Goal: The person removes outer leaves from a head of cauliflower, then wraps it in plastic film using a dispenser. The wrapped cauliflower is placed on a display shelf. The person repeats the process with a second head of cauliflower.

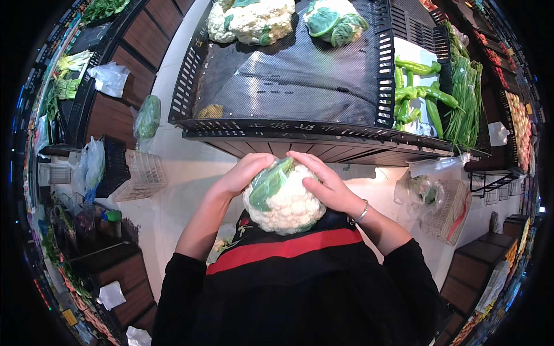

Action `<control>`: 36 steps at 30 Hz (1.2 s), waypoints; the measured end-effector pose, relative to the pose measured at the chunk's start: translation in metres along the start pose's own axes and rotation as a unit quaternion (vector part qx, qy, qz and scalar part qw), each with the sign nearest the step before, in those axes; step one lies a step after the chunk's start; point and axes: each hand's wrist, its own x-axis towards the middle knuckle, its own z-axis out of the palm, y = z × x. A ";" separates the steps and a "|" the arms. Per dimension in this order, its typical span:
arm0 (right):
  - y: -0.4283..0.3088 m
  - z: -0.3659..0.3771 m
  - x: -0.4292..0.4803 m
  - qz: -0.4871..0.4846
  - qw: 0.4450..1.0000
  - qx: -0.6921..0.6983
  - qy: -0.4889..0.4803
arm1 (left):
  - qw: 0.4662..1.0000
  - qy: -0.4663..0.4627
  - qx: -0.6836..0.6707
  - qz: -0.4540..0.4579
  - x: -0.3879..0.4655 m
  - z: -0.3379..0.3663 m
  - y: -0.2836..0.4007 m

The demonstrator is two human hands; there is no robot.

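A head of cauliflower (291, 200) with a green leaf over its top is held close in front of my body. Clear film seems to cover the leaf. My left hand (249, 172) grips its upper left side. Over the upper right side curve the fingers of my right hand (324, 181), the wrist wearing a bracelet. Just beyond my hands stands a black plastic display crate (285, 101) lined with dark mesh. At its far end rest whitish cauliflowers (259, 21) and a leafier cauliflower (336, 22).
Right of the crate lie green peppers (417, 93) and long green stalks (466, 99). A black crate (113, 166) and a pale basket (140, 176) stand on the floor at left. To the right are a wicker-like basket (446, 216) and plastic bags (417, 190).
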 end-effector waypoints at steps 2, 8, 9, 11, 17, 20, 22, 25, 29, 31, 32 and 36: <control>0.013 0.011 -0.001 0.110 0.987 0.119 0.023 | 0.998 0.036 -0.027 -0.045 0.004 -0.010 -0.011; 0.052 0.037 -0.014 0.310 0.854 0.405 0.100 | 0.975 0.053 -0.207 -0.066 -0.003 -0.035 -0.048; 0.053 0.044 -0.019 0.311 0.818 0.479 0.063 | 0.958 0.064 -0.266 -0.082 -0.006 -0.039 -0.055; 0.049 0.062 -0.030 0.292 0.805 0.509 0.092 | 0.936 0.079 -0.344 -0.013 -0.013 -0.043 -0.067; 0.050 0.074 0.010 0.247 0.839 0.472 0.111 | 0.891 0.099 -0.411 0.167 -0.023 -0.047 -0.067; 0.042 0.064 0.030 0.151 0.860 0.470 0.131 | 0.879 0.074 -0.421 0.212 -0.020 -0.046 -0.043; 0.033 0.057 0.035 0.166 0.869 0.444 0.139 | 0.881 0.149 -0.405 0.193 -0.017 -0.040 -0.028; 0.025 0.036 0.047 0.151 0.881 0.437 0.098 | 0.892 0.144 -0.376 0.208 -0.009 -0.035 -0.004; 0.035 -0.001 0.082 0.162 0.866 0.467 0.079 | 0.899 0.120 -0.366 0.209 0.017 -0.039 0.029; 0.043 -0.020 0.104 0.163 0.852 0.491 0.079 | 0.903 0.110 -0.356 0.212 0.038 -0.045 0.045; 0.047 -0.029 0.115 0.164 0.846 0.501 0.081 | 0.901 0.129 -0.367 0.191 0.049 -0.049 0.052; 0.057 -0.049 0.165 0.174 0.840 0.507 0.080 | 0.891 0.191 -0.375 0.171 0.084 -0.086 0.072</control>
